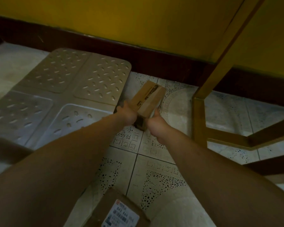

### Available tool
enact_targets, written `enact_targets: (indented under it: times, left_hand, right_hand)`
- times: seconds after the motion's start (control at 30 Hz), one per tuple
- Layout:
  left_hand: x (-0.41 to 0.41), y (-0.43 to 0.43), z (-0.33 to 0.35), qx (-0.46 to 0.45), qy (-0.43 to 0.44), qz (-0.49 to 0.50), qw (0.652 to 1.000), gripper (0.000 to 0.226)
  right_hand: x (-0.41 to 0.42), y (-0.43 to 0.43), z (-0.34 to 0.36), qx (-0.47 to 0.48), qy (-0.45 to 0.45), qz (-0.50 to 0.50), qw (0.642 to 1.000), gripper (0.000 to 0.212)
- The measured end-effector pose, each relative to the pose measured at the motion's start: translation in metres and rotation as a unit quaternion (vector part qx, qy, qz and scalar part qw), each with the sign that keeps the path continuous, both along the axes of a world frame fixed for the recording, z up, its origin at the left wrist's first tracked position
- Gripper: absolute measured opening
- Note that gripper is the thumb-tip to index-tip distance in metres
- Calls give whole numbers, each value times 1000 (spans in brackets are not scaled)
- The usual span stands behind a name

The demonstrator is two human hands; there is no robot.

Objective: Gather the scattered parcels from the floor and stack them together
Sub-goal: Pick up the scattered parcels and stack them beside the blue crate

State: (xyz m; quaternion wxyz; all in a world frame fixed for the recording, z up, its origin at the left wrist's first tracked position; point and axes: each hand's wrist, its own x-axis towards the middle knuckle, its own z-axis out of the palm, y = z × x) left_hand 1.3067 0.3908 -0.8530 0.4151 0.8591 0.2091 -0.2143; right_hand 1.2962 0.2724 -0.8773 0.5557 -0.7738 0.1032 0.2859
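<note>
A small brown cardboard parcel [149, 99] with dark tape along its top is at the middle of the view, near the wall. My left hand [127, 114] grips its left side and my right hand [155, 124] grips its right side near the closer end. Whether the parcel rests on the tiled floor or is lifted off it I cannot tell. A second cardboard parcel [120, 212] with a white printed label lies on the floor at the bottom edge, between my forearms.
A grey plastic platform [59, 95] with raised dimples lies on the floor to the left. A gold metal frame leg [198, 115] stands to the right of the parcel. A dark skirting board [154, 61] and yellow wall close the far side.
</note>
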Motion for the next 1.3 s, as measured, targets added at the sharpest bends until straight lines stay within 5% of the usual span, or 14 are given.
enact_targets:
  times: [0.1,0.2,0.3,0.47,0.63,0.93,1.3]
  left_hand:
    - [0,-2,-2,-80,-10,-4,997,40]
    - [-1,-4,0,-115,0,21,993,43]
    - [-6,-1,-6,-118,29,38,992,38]
    - [-34,1,-19,-165,41,93,981,60]
    - [-67,-11,4,-246,38,103,963,46]
    - [-159,1,152,-289,7,125,949,51]
    - [-329,6,430,-239,75,103,963,48]
  right_hand:
    - [-2,1,-3,16,12,-27,999,90]
    - [-3,-1,-3,42,14,-44,998,88]
    - [-8,-7,0,32,26,-101,994,73]
    - [-42,-16,4,0,80,-115,990,41]
    - [-64,-13,38,-30,50,-142,988,35]
    - [-156,8,187,-115,6,-126,985,37]
    - [-329,-2,474,-118,18,-71,990,47]
